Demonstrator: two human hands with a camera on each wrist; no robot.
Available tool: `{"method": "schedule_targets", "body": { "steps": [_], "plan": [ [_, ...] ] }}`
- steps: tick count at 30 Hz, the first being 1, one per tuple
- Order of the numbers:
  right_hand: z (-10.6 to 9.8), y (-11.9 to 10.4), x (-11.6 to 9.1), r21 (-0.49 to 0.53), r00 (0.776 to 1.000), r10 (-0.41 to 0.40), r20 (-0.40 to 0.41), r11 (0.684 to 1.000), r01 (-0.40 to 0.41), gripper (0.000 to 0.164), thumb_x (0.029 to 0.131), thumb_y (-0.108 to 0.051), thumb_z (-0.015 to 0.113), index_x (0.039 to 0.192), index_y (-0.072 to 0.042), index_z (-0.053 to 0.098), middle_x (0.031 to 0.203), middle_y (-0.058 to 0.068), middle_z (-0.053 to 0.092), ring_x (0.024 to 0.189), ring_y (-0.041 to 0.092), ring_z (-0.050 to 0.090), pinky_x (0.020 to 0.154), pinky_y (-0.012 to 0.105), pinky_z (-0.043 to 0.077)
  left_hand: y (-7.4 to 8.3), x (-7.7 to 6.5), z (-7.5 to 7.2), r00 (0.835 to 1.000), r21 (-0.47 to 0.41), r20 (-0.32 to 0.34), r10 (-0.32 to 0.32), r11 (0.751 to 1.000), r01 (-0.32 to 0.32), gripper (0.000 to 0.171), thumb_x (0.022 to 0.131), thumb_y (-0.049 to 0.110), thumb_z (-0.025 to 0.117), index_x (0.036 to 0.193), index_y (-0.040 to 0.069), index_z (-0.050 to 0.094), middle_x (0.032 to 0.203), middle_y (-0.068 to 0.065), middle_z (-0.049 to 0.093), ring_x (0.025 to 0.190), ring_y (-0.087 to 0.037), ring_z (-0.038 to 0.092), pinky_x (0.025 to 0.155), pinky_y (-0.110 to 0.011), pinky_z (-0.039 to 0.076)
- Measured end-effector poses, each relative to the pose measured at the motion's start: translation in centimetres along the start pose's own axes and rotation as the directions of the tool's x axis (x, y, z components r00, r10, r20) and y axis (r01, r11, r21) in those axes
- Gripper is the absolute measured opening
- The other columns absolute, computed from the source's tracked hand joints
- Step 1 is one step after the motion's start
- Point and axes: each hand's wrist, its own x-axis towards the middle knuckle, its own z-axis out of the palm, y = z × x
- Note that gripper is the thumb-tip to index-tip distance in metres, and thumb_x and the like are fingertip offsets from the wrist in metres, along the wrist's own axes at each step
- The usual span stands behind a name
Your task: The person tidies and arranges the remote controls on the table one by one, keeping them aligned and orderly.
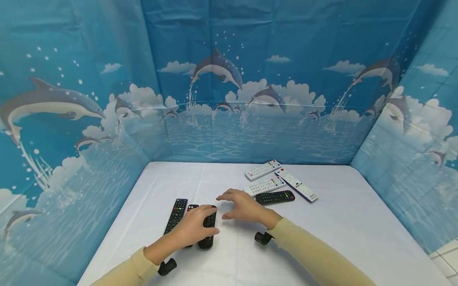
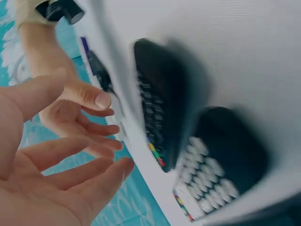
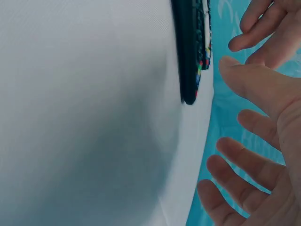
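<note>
We take the rounded black remote [image 1: 210,221] on the worktop [image 1: 236,262] as our landmark. Above it we see the left grip [image 1: 191,224], fingers and thumb spread, grasping nothing. Left of it lie a red-buttoned remote [image 1: 193,207] and, farther out, a long black remote [image 1: 176,215]. To its right hovers the right grip [image 1: 245,206], loosely opened and unladen; beyond, three white remotes [image 1: 262,170] surround another black remote's [image 1: 275,198] far side.
</note>
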Motion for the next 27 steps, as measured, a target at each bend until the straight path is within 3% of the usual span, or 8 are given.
{"method": "schedule_targets", "body": {
  "steps": [3,8,12,17,21,27],
  "plan": [
    [-0.8,0.7,-0.7,0.039,1.0,0.018,-0.016,0.999,-0.018,0.062,0.081,-0.035,0.086,0.138,-0.02,0.063,0.129,0.0,0.062,0.119,0.019,0.059,0.095,0.043,0.051,0.3,1.3,-0.2,0.999,-0.1,-0.039,0.01,0.995,-0.014,0.06,0.089,0.037,0.078,0.138,0.006,0.061,0.138,-0.012,0.059,0.124,-0.031,0.058,0.096,-0.05,0.051],
    [-2.1,1.9,-2.1,0.094,0.996,0.062,-0.059,0.994,-0.056,0.064,0.082,-0.034,0.085,0.14,-0.018,0.061,0.132,0.004,0.061,0.12,0.028,0.059,0.093,0.048,0.052,1.5,3.7,-0.3,0.996,-0.244,-0.064,-0.058,0.969,0.041,0.057,0.091,0.035,0.076,0.14,0.011,0.061,0.135,-0.01,0.061,0.114,-0.03,0.063,0.082,-0.041,0.058],
    [-3.1,2.9,-3.3,0.138,0.987,0.13,-0.094,0.984,-0.117,0.065,0.083,-0.034,0.085,0.141,-0.02,0.06,0.136,0.002,0.059,0.12,0.031,0.059,0.091,0.05,0.052,2.5,5.8,-0.2,0.993,-0.317,-0.07,-0.097,0.946,0.07,0.056,0.091,0.036,0.076,0.14,0.013,0.06,0.132,-0.009,0.063,0.114,-0.028,0.064,0.082,-0.039,0.058],
    [-4.4,4.1,-4.7,0.196,0.966,0.219,-0.134,0.962,-0.191,0.065,0.084,-0.035,0.084,0.143,-0.029,0.058,0.139,0.003,0.055,0.124,0.032,0.056,0.092,0.053,0.052,3.9,7.8,-0.1,0.988,-0.389,-0.07,-0.137,0.916,0.099,0.055,0.091,0.037,0.076,0.14,0.018,0.06,0.13,-0.008,0.063,0.116,-0.027,0.063,0.084,-0.041,0.057],
    [-5.8,5.3,-5.8,0.235,0.948,0.252,-0.196,0.95,-0.204,0.062,0.086,-0.031,0.082,0.143,-0.026,0.058,0.137,0.005,0.057,0.124,0.037,0.055,0.095,0.058,0.049,5.0,9.5,0.3,0.983,-0.437,-0.072,-0.168,0.891,0.12,0.055,0.091,0.037,0.076,0.14,0.019,0.06,0.129,-0.005,0.063,0.117,-0.025,0.062,0.085,-0.04,0.056],
    [-7.7,6.8,-7.8,0.297,0.902,0.336,-0.271,0.92,-0.254,0.062,0.089,-0.034,0.079,0.145,-0.019,0.056,0.142,0.006,0.055,0.125,0.037,0.053,0.1,0.059,0.045,6.7,12.4,1.3,0.974,-0.5,-0.068,-0.218,0.852,0.156,0.054,0.09,0.036,0.077,0.138,0.017,0.062,0.128,-0.009,0.064,0.118,-0.027,0.061,0.086,-0.04,0.056]
  ]
}}
